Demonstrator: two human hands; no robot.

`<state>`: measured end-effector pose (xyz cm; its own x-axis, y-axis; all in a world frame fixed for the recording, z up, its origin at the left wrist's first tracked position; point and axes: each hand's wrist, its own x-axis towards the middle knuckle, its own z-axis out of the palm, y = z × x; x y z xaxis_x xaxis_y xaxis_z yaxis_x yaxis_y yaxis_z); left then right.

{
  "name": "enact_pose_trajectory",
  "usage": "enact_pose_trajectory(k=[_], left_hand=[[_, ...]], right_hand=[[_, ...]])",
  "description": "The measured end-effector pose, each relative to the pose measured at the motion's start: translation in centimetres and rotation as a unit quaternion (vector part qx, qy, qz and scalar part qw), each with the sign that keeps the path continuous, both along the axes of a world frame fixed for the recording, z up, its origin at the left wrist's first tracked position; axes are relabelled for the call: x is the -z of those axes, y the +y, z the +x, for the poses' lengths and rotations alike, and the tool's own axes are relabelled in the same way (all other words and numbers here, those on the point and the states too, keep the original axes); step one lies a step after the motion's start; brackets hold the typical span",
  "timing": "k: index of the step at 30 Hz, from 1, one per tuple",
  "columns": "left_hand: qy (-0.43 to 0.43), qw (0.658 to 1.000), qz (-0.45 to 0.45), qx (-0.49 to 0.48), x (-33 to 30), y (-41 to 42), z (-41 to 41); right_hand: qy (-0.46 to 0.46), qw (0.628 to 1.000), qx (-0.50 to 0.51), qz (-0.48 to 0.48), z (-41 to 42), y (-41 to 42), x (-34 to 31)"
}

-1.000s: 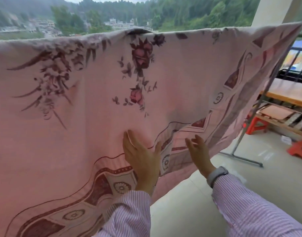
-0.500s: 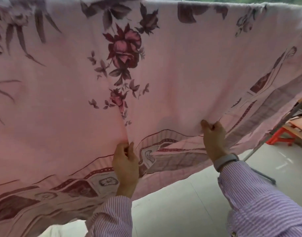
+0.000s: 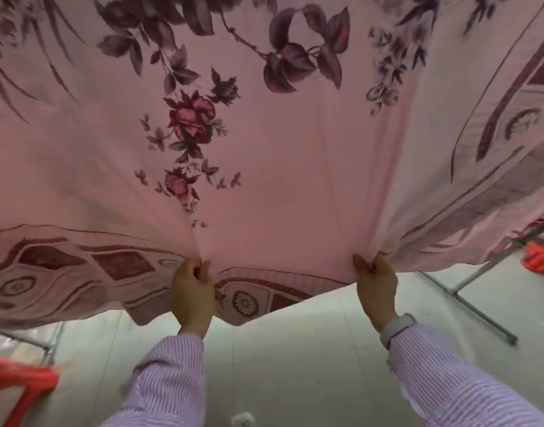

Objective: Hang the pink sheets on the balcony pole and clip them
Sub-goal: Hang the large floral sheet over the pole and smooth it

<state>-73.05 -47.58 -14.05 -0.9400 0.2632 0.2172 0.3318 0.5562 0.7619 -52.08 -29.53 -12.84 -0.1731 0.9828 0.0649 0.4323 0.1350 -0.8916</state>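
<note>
Both hands are now gripping lower on the pink sheet than half a second ago, and the view is tilting down, so the top edge and the pole are dropping out of sight. The left hand is pinching a gather of cloth just above the patterned border, and the right hand is clenching a fold near the sheet's right side; the fabric between them is pulling taut. The sheet is hanging in front of the person, filling the upper view, its lower edge clear of the floor. Judging by this, the hanging is largely done and the person is tugging the sheet straight. No clips are showing, so clipping is probably still waiting.
</note>
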Motion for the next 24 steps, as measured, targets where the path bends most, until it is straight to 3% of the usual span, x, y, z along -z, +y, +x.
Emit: enact_pose_trajectory(k=[4,7,10,16,18,21,24], left_hand=[[0.014,0.999,0.017,-0.029,-1.0,-2.0,3.1],[0.019,0.997,-0.071,0.008,-0.8,-1.9,1.7],[0.019,0.996,-0.084,0.023,0.3,-2.5,1.9],[-0.064,0.985,-0.157,0.032,3.9,-3.7,3.0],[-0.095,0.981,-0.167,0.031,3.3,-3.2,2.2],[-0.113,0.987,-0.115,0.013,1.6,-1.8,1.3],[-0.031,0.995,-0.085,0.04,0.1,0.0,2.1]], right_hand=[[-0.023,0.998,0.01,0.059,2.1,-2.1,0.9],[-0.104,0.993,-0.015,0.062,1.5,-1.5,1.0],[-0.141,0.987,-0.015,0.076,1.6,-1.6,1.6],[-0.268,0.962,-0.053,-0.012,3.5,-2.8,4.4],[-0.267,0.961,-0.055,-0.046,3.0,-2.3,4.4],[-0.194,0.973,-0.066,-0.104,2.8,-1.2,3.9],[-0.119,0.984,-0.052,-0.119,3.6,-0.7,3.7]])
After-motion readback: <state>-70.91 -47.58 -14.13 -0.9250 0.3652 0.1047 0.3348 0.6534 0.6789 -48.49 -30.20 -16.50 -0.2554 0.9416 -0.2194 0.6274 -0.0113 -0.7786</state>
